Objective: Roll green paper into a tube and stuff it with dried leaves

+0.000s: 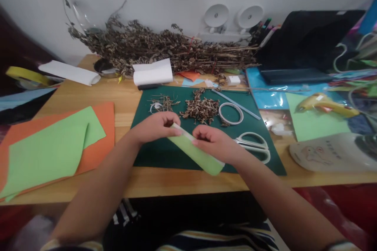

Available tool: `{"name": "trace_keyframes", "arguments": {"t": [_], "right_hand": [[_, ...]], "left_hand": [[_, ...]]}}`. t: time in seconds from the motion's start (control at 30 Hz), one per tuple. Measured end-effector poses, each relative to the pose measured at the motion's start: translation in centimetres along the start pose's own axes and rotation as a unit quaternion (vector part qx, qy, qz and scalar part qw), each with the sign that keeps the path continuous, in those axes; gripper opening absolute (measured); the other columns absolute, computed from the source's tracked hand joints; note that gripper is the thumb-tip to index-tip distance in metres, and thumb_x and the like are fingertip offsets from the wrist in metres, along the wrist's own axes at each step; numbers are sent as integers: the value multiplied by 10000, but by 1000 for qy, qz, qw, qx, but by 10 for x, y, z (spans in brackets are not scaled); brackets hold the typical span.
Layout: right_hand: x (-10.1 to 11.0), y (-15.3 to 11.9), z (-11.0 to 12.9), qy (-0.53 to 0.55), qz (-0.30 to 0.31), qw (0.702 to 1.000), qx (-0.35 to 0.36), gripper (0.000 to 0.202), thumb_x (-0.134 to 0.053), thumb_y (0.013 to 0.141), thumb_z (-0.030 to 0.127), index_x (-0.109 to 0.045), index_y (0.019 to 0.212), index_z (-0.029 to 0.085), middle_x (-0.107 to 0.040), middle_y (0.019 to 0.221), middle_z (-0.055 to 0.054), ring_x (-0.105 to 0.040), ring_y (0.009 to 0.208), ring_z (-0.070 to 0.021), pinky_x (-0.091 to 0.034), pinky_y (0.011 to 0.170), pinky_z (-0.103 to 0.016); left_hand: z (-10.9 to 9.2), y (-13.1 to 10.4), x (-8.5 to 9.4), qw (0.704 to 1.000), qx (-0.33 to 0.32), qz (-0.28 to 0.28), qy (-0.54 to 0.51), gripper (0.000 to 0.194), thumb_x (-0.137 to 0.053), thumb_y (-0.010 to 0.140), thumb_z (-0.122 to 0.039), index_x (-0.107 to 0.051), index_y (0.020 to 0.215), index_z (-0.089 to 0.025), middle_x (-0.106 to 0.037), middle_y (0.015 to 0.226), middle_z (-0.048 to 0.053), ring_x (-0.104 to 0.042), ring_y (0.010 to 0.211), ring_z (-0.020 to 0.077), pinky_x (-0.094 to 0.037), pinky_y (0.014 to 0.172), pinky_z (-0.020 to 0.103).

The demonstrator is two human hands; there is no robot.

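A folded strip of light green paper (197,155) is held slantwise above the dark green cutting mat (156,149). My left hand (160,126) pinches its upper left end. Further along the top edge, my right hand (213,140) grips the strip between thumb and curled fingers. Just beyond both hands lie a pile of dried leaves (202,108) and a smaller heap of thin stems (166,102). A roll of tape (231,113) and white-handled scissors (255,147) rest on the mat to the right, the scissors partly hidden by my right hand.
Green sheets (47,149) lie on orange paper (103,119) at the left. Bundled dried plants (141,45) line the wall behind a white paper roll (153,72). At the right are a yellow glue gun (326,105), a bottle (330,151) and a black laptop or tablet (306,43).
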State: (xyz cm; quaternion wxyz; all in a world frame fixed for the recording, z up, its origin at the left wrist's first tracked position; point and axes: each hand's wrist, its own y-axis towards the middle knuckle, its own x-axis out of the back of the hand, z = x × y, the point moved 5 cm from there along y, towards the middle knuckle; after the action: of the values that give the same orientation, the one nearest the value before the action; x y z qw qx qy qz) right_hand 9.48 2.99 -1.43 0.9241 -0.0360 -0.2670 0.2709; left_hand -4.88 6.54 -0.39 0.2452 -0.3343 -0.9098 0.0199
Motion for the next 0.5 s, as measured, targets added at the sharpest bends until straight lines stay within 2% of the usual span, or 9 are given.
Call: {"name": "trace_keyframes", "arguments": {"t": [0.1, 0.17, 0.2, 0.33, 0.5], "right_hand": [[3, 18, 5, 65, -6, 998, 21, 81, -450, 731, 240, -405, 687, 190, -366, 598, 69, -355, 536, -68, -309, 500, -189], [0, 25, 10, 109, 19, 993, 32, 73, -457, 701, 228, -406, 668, 188, -378, 579, 70, -366, 514, -66, -317, 484, -187], [-2, 27, 12, 132, 35, 990, 35, 61, -450, 695, 228, -413, 670, 187, -396, 573, 67, -382, 503, -67, -329, 477, -189], [-6, 27, 13, 214, 63, 974, 35, 94, -396, 705, 268, -429, 678, 185, -435, 535, 55, -423, 458, -73, -352, 446, -196], [-10, 24, -5, 268, 16, 963, 23, 125, -404, 697, 271, -416, 611, 183, -348, 509, 71, -340, 448, -60, -297, 431, -185]], "left_hand": [[9, 0, 14, 995, 4, -80, -56, 179, -492, 712, -324, -489, 653, -155, -440, 625, -34, -405, 585, 85, -353, 570, 201], [9, -2, 15, 989, 4, -124, -83, 190, -453, 736, -309, -501, 643, -151, -452, 618, -29, -408, 584, 86, -361, 587, 211], [7, -2, 13, 988, 7, -129, -90, 194, -446, 742, -301, -507, 639, -148, -453, 610, -29, -408, 578, 86, -361, 584, 213], [-3, -4, -9, 994, 14, -84, -66, 220, -442, 741, -294, -494, 594, -138, -433, 564, -33, -386, 527, 76, -330, 515, 203], [-13, -1, -27, 989, -43, -129, 61, 242, -367, 754, -234, -392, 523, -164, -355, 507, -41, -351, 495, 80, -303, 494, 210]]}}
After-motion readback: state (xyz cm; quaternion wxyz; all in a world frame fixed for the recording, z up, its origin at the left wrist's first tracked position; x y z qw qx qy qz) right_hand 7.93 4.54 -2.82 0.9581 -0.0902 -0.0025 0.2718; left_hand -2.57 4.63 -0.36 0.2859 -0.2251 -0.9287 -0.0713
